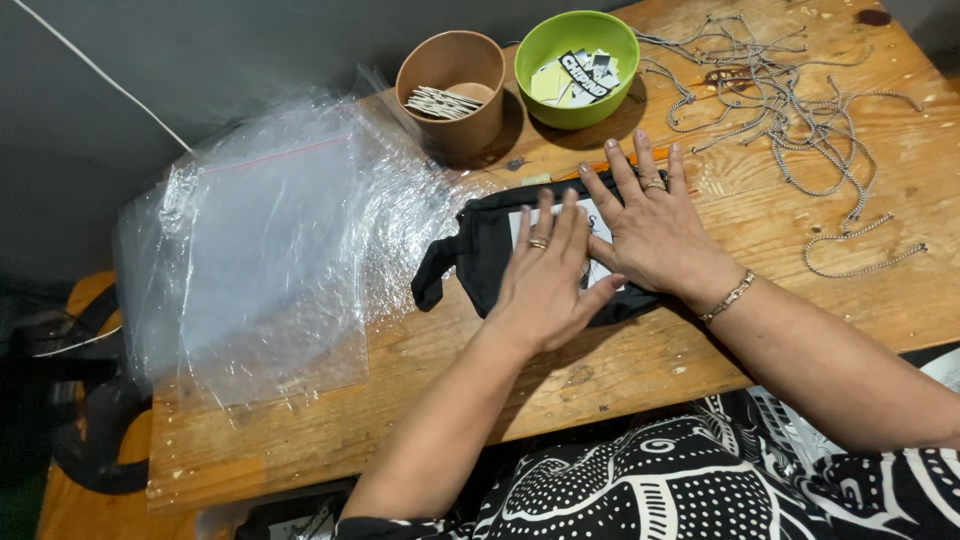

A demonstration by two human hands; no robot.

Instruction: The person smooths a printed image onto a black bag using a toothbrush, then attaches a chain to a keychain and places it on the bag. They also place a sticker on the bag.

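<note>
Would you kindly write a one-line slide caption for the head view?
Left hand and right hand press flat on a folded black cloth on a wooden table, beside clear plastic bags.

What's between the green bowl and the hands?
In the head view, an orange pencil-like stick lies on the table between the green bowl and the right hand.

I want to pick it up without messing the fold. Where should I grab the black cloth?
Probably the loose strap end of the black cloth, coming from the left. It sticks out free on the table, while the left hand and right hand press the middle.
</note>
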